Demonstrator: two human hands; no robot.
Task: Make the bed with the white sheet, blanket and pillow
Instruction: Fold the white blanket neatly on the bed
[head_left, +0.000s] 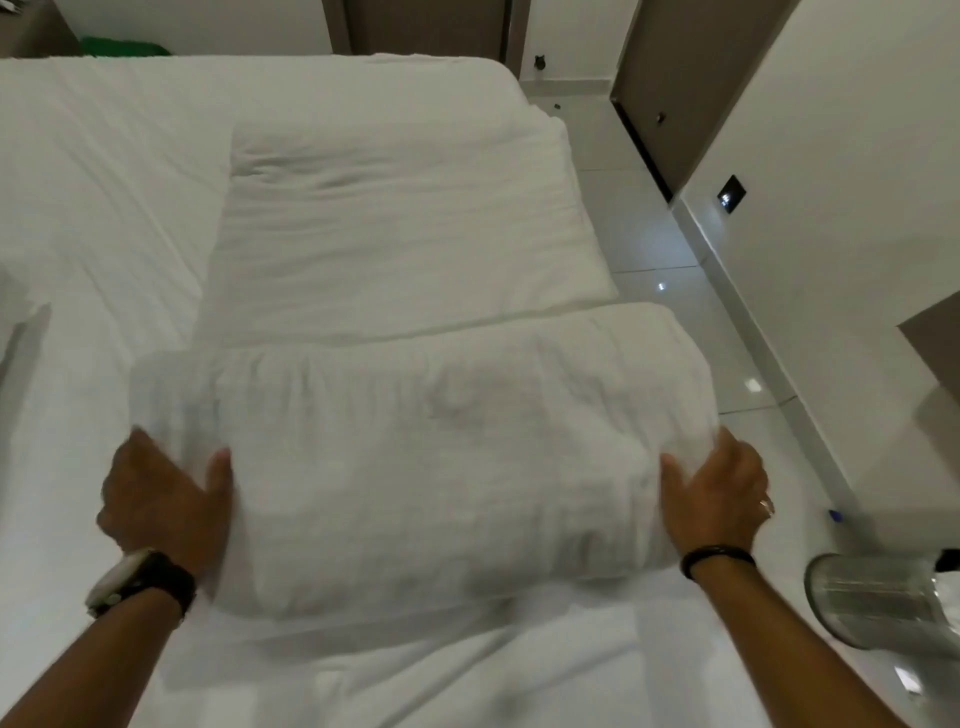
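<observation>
A plump white pillow (426, 457) lies across the near end of the bed, on the white sheet (104, 218). My left hand (161, 493) presses flat against the pillow's left end, thumb on top. At the pillow's right end my right hand (717, 499) grips the same way. Beyond the pillow a folded white blanket (405, 228) lies lengthwise along the right half of the bed, its near edge touching the pillow. The sheet covers the mattress with a few long creases on the left.
A metal wire waste bin (878, 603) stands on the tiled floor (675, 312) at the bed's right near corner. Brown doors (691, 78) and a white wall line the right side. Something green (124, 47) sits past the bed's far left edge.
</observation>
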